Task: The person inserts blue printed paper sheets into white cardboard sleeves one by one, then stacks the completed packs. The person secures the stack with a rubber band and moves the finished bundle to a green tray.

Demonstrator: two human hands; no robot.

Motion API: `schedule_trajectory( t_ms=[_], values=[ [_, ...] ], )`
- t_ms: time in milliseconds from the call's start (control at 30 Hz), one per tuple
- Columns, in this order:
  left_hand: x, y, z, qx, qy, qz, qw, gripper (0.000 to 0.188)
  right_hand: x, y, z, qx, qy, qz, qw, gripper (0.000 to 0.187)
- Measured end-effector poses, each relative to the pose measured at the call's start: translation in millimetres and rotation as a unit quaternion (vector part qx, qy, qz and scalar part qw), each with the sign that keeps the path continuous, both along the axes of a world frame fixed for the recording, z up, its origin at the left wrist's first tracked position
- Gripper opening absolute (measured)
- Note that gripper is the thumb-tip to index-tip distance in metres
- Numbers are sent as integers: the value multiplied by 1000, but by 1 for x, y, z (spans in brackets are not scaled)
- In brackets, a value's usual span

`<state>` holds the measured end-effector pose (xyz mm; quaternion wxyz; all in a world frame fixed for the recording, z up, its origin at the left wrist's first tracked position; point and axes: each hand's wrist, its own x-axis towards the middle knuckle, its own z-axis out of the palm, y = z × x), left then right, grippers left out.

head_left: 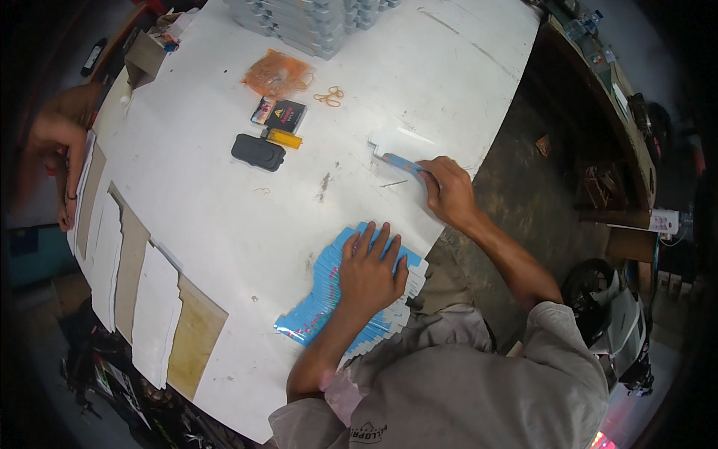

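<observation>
On white table point(194, 194), blue card blanks point(323, 283), fanned, white-tabbed

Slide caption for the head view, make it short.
Left hand spread on fanned blue cards, right hand holding a blue piece, at a white table.

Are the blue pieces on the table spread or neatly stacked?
Spread: beneath the left hand, the blue pieces overlap with many edges showing.
</observation>
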<state>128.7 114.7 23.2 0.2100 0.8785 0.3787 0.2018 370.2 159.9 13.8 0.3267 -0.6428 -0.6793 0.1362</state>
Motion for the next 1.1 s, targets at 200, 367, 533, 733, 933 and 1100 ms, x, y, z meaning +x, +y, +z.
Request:
schedule_trajectory(
  t_ms=[200, 367, 533, 733, 933, 1100],
  values=[
    [0, 1, 2, -12, -7, 1, 1000, 38, 8, 10, 2, 19, -199, -12, 980, 18],
    [0, 0, 2, -2, -12, 0, 1000, 37, -22, -16, 9, -63, 76, 42, 994, 28],
    [-2, -1, 7, -58, 18, -11, 998, 49, -34, -22, 12, 49, -88, 94, 990, 27],
    [0, 1, 9, -29, 29, -3, 999, 76, -45, -39, 29, -181, 174, 81, 965, 24],
    [-2, 1, 9, -40, 99, -28, 994, 77, -51, -49, 23, -133, 42, 31, 990, 25],
    [-4, 2, 9, -54, 59, -16, 997, 63, -30, -30, -1, 95, -160, 43, 982, 39]
  ],
)
